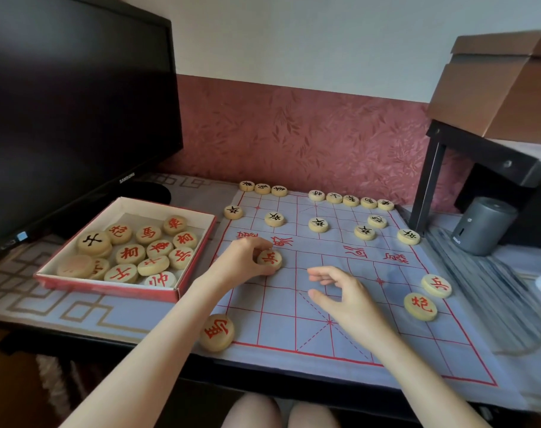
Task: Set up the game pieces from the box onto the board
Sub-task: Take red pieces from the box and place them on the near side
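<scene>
A cloth board (349, 332) with red grid lines lies on the desk. My left hand (244, 261) grips a round wooden piece with a red character (270, 259), resting it on the board's left side. My right hand (343, 291) hovers over the board's middle, fingers apart and holding nothing. Black-lettered pieces (318, 224) stand along the far rows. Red-lettered pieces sit at the near left corner (217, 332) and at the right edge (420, 306), (436, 285). The red-rimmed box (108, 287) to the left holds several more pieces.
A black monitor (71, 112) stands behind the box at the left. A grey cylinder (482, 225) and a black stand (430, 180) with cardboard boxes (494, 88) on top are at the right. The desk's front edge runs just below the board.
</scene>
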### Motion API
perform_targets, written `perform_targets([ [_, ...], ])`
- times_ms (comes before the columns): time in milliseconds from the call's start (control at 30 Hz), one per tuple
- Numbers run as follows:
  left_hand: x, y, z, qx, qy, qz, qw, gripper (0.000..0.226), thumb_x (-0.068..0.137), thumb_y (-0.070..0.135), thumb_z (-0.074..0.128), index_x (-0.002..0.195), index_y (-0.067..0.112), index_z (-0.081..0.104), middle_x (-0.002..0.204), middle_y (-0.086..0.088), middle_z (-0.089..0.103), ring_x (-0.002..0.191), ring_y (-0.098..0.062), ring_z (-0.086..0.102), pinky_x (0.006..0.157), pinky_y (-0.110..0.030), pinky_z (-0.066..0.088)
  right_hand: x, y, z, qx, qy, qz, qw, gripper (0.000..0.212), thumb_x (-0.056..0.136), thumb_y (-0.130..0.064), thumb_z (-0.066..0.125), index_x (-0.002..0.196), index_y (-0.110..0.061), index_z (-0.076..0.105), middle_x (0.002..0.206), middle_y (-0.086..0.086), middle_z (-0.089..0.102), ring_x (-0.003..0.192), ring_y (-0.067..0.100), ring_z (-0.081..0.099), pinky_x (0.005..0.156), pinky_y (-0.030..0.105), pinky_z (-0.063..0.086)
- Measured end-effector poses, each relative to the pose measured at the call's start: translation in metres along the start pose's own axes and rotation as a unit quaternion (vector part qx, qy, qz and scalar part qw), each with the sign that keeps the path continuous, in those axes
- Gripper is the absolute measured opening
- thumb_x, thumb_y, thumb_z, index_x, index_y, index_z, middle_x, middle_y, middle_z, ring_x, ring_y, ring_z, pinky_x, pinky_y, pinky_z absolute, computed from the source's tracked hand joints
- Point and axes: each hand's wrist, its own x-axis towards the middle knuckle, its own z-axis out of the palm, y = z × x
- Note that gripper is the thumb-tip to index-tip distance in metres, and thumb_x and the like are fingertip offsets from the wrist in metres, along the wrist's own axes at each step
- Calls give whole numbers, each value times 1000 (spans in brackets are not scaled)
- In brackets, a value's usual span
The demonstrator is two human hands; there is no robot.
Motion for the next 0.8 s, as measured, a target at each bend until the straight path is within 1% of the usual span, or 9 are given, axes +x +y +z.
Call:
perform_targets([
  [100, -3, -3, 0, -3, -6, -1, 1000, 62, 72, 32, 76, 128, 18, 53, 127, 0, 58, 110, -12, 54, 87, -18, 40, 0, 1, 1, -3, -7, -2, 1000, 30, 86, -18, 64, 112, -32, 57, 111, -13, 61, 106, 0, 51, 85, 7, 34],
  [200, -10, -7, -8, -1, 25, -4, 1000, 61, 74, 41, 72, 128, 21, 53, 133, 1, 54, 119, -15, 49, 95, -24, 39, 2, 0, 3, -3, -17, -6, 1000, 30, 87, -20, 63, 113, -34, 57, 112, -14, 61, 105, -5, 50, 83, 5, 34],
  [300, -21, -12, -22, 11, 70, 8, 997, 50, 79, 37, 69, 125, 21, 57, 130, 3, 56, 120, -16, 49, 95, -23, 36, 8, -9, 8, 1, -30, -16, 999, 31, 88, -20, 62, 116, -32, 57, 112, -15, 60, 106, -7, 49, 83, 5, 33],
  [433, -44, -29, -48, 46, 132, 14, 990, 36, 80, 28, 69, 115, 20, 64, 117, -1, 63, 112, -20, 54, 89, -24, 38, 21, -26, 20, 9, -46, -46, 998, 30, 87, -19, 63, 113, -31, 59, 112, -14, 63, 107, -1, 52, 88, 7, 34],
  [533, -63, -50, -71, 99, 162, -35, 981, 36, 79, 26, 69, 114, 19, 65, 115, -3, 64, 109, -24, 55, 89, -30, 41, 34, -41, 34, 19, -74, -61, 995, 31, 86, -17, 64, 115, -27, 60, 111, -11, 63, 106, 1, 55, 91, 12, 38],
  [633, -81, -70, -92, 134, 160, -97, 973, 36, 79, 33, 69, 113, 23, 64, 113, -5, 65, 104, -26, 58, 85, -34, 47, 51, -58, 52, 29, -94, -72, 993, 31, 86, -16, 64, 116, -24, 60, 111, -9, 64, 108, 5, 54, 93, 14, 38],
  [667, -86, -75, -97, 133, 157, -113, 972, 38, 78, 35, 69, 114, 24, 64, 113, -5, 66, 101, -25, 59, 83, -33, 48, 56, -63, 59, 23, -100, -77, 992, 32, 86, -17, 64, 116, -24, 60, 111, -9, 64, 109, 5, 54, 93, 14, 37],
  [767, -98, -83, -105, 140, 151, -148, 967, 49, 73, 49, 70, 116, 27, 63, 111, -3, 67, 99, -23, 61, 79, -29, 48, 71, -79, 81, 1, -109, -94, 990, 31, 85, -23, 64, 114, -29, 60, 110, -12, 64, 115, 7, 50, 97, 24, 37],
  [800, -101, -86, -105, 154, 154, -147, 965, 50, 73, 53, 68, 115, 27, 63, 111, -2, 68, 99, -22, 61, 80, -29, 48, 75, -86, 87, -2, -118, -100, 988, 31, 85, -23, 63, 115, -28, 60, 111, -10, 64, 117, 7, 48, 96, 22, 35],
])
